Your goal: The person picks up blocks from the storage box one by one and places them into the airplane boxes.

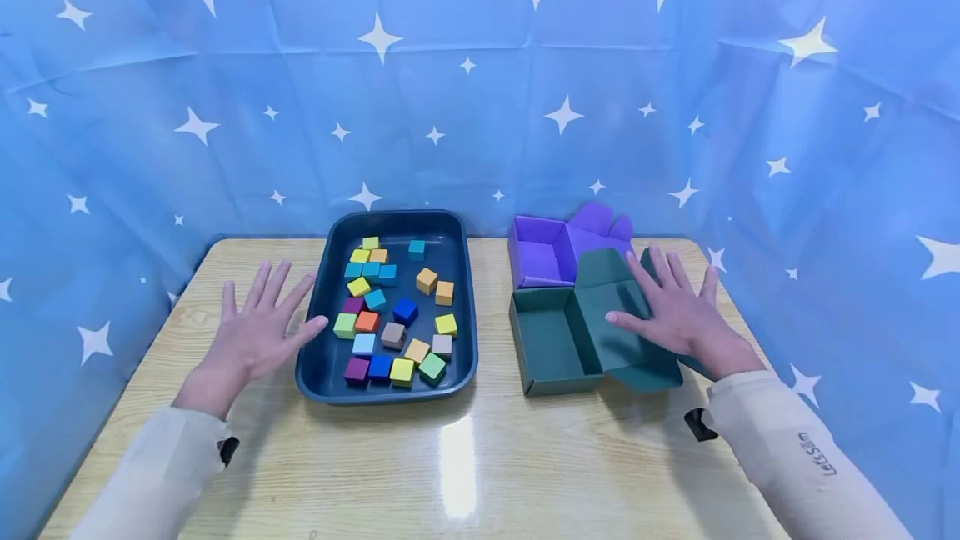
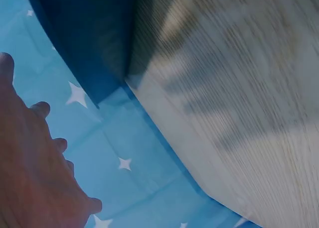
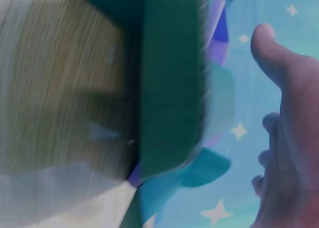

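My left hand [image 1: 258, 330] is spread flat at the left side of a dark blue tray [image 1: 318, 357], its thumb overlapping the tray's rim in the head view. Several small coloured cubes lie in the tray, among them a dark blue cube [image 1: 406, 312], an orange-red cube [image 1: 367, 322] and a green cube [image 1: 432, 367]. On the right, my right hand [image 1: 678, 315] has its fingers spread over the unfolded lid of a dark green box [image 1: 558, 377]. Behind that box stands a purple box [image 1: 540, 261] with its lid folded out to the right. Neither hand holds anything.
The wooden table [image 1: 375, 473] carries the tray left of centre and both boxes on the right. A blue curtain with white stars [image 1: 465, 107] hangs behind and along both sides. Light glares off the tabletop between tray and green box, near the front.
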Demonstrator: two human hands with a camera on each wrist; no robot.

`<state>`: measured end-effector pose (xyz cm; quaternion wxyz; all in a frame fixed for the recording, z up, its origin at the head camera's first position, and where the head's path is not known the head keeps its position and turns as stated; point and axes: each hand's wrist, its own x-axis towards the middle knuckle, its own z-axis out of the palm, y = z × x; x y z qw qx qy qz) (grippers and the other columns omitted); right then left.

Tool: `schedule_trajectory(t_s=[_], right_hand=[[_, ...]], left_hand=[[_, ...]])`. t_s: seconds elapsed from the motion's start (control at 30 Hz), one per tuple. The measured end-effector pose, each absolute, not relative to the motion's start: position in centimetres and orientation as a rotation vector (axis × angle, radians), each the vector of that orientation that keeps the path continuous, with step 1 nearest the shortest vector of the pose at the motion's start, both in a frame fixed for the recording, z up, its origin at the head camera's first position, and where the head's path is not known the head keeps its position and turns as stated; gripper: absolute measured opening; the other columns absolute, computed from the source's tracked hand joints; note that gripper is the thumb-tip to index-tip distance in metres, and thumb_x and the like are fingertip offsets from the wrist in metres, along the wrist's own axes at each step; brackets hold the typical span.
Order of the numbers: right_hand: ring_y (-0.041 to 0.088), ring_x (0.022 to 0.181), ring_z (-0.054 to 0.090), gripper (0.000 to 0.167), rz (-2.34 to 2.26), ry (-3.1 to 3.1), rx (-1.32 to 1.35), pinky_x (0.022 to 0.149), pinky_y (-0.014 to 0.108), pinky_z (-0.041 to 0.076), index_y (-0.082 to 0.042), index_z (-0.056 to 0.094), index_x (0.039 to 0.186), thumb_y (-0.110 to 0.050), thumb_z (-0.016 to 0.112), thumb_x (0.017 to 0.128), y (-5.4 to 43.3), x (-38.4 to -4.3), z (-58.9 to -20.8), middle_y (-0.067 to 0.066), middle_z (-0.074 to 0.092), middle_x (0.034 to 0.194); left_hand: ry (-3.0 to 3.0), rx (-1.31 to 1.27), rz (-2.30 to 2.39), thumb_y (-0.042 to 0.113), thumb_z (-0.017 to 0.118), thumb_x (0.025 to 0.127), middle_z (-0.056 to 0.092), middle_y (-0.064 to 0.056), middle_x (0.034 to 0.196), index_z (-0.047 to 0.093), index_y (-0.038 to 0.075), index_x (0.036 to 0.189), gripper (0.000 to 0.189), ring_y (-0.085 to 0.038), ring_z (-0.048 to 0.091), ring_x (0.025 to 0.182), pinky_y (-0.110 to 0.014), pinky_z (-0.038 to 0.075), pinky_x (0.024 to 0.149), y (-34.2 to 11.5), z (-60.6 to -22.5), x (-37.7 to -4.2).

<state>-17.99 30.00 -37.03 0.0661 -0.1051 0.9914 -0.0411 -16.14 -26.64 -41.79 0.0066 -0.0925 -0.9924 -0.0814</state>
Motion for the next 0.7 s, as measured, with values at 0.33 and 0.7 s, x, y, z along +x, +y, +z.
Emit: schedule_trajectory(t_s=[0.33,0.7], right_hand=[[0.041,0.150,0.009,0.092,-0.123,2.985,-0.583,0.114,0.071,-0.005,-0.017,0.013,0.158,-0.065,0.053,0.089,24.9,-17.4,-34.7,0.018,0.007,0.164],[0.033,0.148,0.025,0.074,-0.069,2.984,-0.861,0.122,0.058,0.004,-0.014,0.040,0.149,-0.051,0.063,0.089,16.8,-17.5,-34.6,0.012,0.022,0.162]], left_hand=[[-3.046,-0.416,-0.331,0.067,0.044,0.091,0.020,-0.019,0.161,0.024,0.025,0.155,0.079,-0.042,0.009,0.149,-0.073,0.001,0.113,-24.2,-42.8,-14.0],[-3.067,-0.372,-0.388,0.068,0.045,0.090,0.014,-0.021,0.162,0.029,0.020,0.154,0.081,-0.044,0.009,0.149,-0.070,0.001,0.115,-23.3,-44.7,-12.2]])
